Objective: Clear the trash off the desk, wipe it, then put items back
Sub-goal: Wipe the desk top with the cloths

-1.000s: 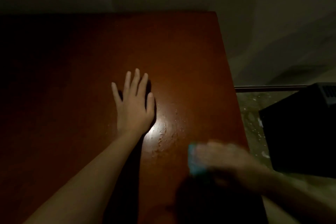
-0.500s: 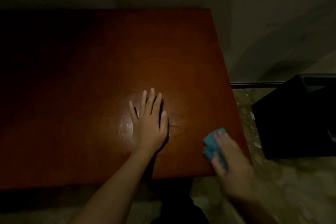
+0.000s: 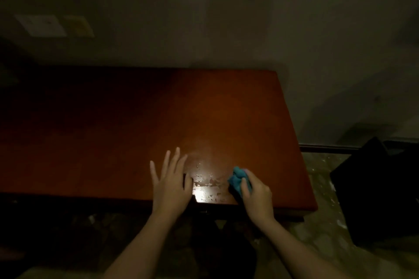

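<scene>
- Gripped in the right hand [image 3: 256,197] was a crumpled blue cloth [image 3: 237,180], with the fingers curled round it and the bunched cloth showing beyond the knuckles.
- The cloth was held down at the surface of the reddish-brown wooden desk [image 3: 136,131], near the front edge and towards the right end of the top.
- The left hand [image 3: 171,184] was kept unclenched, with straight, spread fingers pointing away from the person and nothing held in it.
- That hand was placed over the desk's front edge, just left of the cloth; whether the palm pressed on the wood could not be told.
- A wet, shiny patch [image 3: 207,182] with scattered droplets was seen on the desk between the two hands, where the light was reflected.
- The far and left parts of the desk were lost in shadow.
- A dark, boxy object [image 3: 381,192] was seen on the speckled floor [image 3: 317,179] to the right of the desk, apart from it; its kind could not be made out.
- A plain wall [image 3: 204,18] was seen behind the desk, and two pale sheets [image 3: 42,25] were fixed to it at the upper left.
</scene>
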The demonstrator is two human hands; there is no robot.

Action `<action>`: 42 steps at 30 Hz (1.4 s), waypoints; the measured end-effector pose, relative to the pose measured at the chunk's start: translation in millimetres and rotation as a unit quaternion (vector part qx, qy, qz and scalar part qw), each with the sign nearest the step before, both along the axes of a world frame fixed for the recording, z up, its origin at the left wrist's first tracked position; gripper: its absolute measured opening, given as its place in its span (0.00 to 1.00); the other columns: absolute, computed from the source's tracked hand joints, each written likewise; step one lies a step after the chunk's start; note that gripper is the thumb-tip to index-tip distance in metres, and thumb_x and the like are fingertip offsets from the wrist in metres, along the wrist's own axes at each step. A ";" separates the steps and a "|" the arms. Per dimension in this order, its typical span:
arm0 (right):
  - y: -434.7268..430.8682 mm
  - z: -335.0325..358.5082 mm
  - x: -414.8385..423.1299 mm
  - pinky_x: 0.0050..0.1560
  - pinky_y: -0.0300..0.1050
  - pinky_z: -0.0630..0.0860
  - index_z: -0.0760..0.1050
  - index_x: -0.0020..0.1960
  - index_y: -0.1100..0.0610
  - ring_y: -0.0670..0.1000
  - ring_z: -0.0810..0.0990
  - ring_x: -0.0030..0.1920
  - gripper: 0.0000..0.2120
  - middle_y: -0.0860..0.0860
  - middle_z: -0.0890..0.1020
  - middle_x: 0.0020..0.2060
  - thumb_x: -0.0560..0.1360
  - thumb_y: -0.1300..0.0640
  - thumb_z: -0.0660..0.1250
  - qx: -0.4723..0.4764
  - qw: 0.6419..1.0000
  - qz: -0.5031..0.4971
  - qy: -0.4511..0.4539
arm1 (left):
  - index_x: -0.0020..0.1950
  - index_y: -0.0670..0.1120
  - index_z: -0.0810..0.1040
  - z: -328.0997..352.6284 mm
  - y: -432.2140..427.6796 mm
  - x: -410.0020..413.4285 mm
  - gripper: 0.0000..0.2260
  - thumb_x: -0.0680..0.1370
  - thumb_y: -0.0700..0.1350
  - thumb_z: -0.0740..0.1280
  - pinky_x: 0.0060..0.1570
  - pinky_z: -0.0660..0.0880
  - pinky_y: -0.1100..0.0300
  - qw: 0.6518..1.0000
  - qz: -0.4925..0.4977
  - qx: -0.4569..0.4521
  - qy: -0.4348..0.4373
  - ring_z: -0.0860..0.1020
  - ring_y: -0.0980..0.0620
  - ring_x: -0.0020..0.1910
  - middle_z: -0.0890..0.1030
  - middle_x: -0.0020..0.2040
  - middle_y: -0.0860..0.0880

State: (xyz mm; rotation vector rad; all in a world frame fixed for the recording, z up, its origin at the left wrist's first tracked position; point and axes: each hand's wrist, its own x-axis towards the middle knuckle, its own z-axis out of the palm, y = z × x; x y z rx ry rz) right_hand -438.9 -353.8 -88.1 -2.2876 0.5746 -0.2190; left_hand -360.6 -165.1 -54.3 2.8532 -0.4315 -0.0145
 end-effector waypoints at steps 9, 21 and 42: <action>-22.7 89.2 -30.1 0.40 0.47 0.74 0.78 0.55 0.59 0.55 0.79 0.41 0.10 0.57 0.82 0.43 0.80 0.61 0.59 0.349 0.909 -0.220 -0.055 | 0.77 0.55 0.53 77.1 -3.2 -32.4 0.25 0.80 0.56 0.45 0.70 0.31 0.47 0.999 -0.036 0.004 -0.011 0.38 0.58 0.74 0.46 0.78 0.55; -58.3 177.8 -159.5 0.38 0.46 0.74 0.76 0.49 0.58 0.54 0.79 0.40 0.08 0.56 0.80 0.40 0.81 0.60 0.59 0.453 0.812 -0.353 -0.105 | 0.75 0.59 0.59 109.0 -40.0 -98.7 0.24 0.79 0.61 0.55 0.74 0.55 0.50 0.986 -0.137 -0.063 0.064 0.63 0.59 0.72 0.64 0.74 0.58; -354.3 182.5 -455.4 0.35 0.45 0.72 0.74 0.62 0.64 0.56 0.78 0.40 0.13 0.59 0.80 0.44 0.81 0.59 0.59 0.437 0.695 -0.531 -0.209 | 0.73 0.57 0.61 129.1 -478.8 -314.9 0.24 0.78 0.60 0.57 0.66 0.68 0.52 0.891 -0.439 0.015 0.118 0.69 0.52 0.68 0.68 0.71 0.54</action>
